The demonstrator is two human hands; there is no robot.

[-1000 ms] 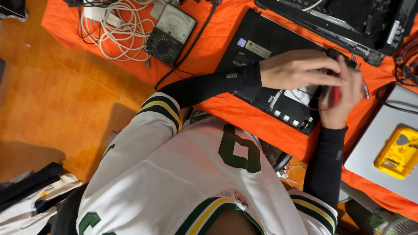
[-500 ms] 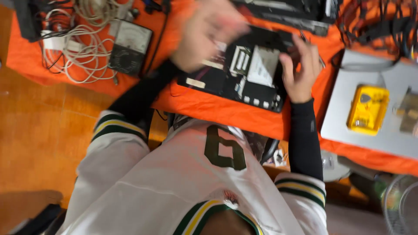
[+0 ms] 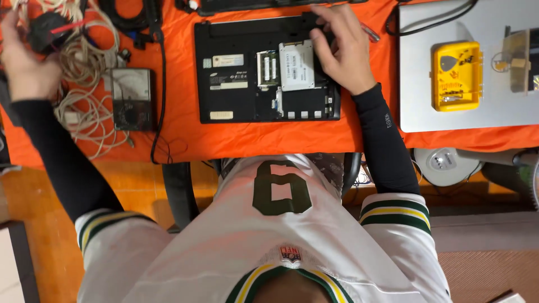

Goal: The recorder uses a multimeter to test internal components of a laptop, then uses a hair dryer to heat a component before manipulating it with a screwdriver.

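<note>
A black laptop [image 3: 236,95] lies bottom-up on the orange cloth [image 3: 269,137], its cover off, with a silver drive [image 3: 296,64] and memory sticks [image 3: 266,67] showing. My right hand [image 3: 343,50] rests on the laptop's upper right corner, fingers curled onto the edge. My left hand [image 3: 22,59] is far out at the left over a tangle of white cables [image 3: 84,90]. It touches or grips a round black object with a red stripe [image 3: 48,31]; the grip itself is not clear.
An analog meter [image 3: 132,98] lies beside the cables, with a black cord [image 3: 161,84] running past it. On the right, a closed silver laptop [image 3: 426,101] carries a yellow case [image 3: 457,76] and a small clear box [image 3: 519,59]. A white round device [image 3: 446,165] sits below the table edge.
My left hand has left the laptop and swung far left over the cables to the black object. My right hand stays at the laptop's upper right corner.
</note>
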